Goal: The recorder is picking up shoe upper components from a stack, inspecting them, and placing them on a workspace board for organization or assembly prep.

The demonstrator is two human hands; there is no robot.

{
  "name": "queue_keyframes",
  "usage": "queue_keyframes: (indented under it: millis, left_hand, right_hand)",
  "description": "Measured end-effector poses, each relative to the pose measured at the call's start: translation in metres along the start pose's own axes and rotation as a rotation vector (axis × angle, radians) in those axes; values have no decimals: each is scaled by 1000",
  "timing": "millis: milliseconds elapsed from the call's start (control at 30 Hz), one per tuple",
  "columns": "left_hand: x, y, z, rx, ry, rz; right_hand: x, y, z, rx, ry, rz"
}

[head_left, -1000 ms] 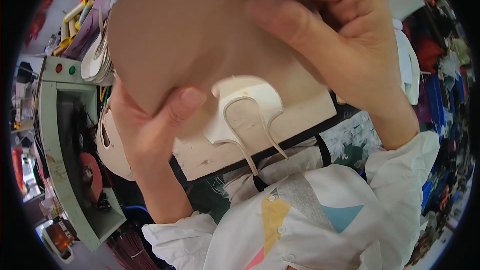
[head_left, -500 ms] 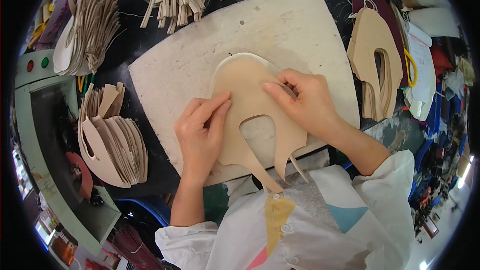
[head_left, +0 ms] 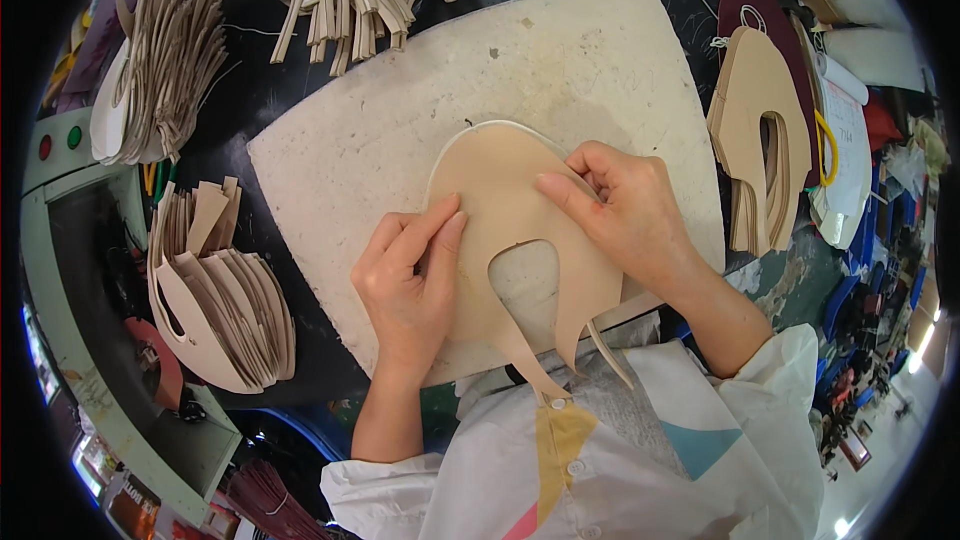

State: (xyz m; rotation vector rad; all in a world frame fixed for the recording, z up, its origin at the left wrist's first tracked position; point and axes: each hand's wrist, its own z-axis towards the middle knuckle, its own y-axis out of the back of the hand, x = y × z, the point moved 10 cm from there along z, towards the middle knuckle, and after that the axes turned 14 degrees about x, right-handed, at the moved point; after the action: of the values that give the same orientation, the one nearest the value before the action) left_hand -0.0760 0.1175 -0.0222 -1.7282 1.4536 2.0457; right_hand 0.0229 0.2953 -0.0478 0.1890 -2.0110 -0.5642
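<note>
A beige shoe upper [head_left: 495, 185], rounded at the far end with a U-shaped cutout and two tails, lies in front of me. A paler layer shows along its far rounded edge. My left hand [head_left: 410, 270] pinches the left edge between thumb and fingers. My right hand [head_left: 632, 215] grips the right edge, thumb on top and fingers curled at the rim, partly hidden. The tails reach toward my shirt. Beneath it lies a cream board [head_left: 340, 170] with dark specks.
Bundles of beige cut pieces stand at the left [head_left: 225, 310], far left [head_left: 175, 60] and far edge [head_left: 340, 0]. At right, a stack of similar uppers [head_left: 760, 130] lies by a maroon piece [head_left: 740, 5] and paper sheets [head_left: 845, 130]. A green machine frame [head_left: 60, 165] borders the left.
The whole view has shifted slightly. Both hands keep their hold on the shoe upper, and its near left side now lies closer to the board.
</note>
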Motion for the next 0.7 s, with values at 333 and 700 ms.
queue_keyframes:
  millis: [333,700]
  left_hand:
    - [-37,-7,8,116,-81,500]
    - [-57,-52,9,364,-390,676]
  right_hand:
    - [23,4,11,-19,137,-299]
    - [-35,12,-17,254,-53,333]
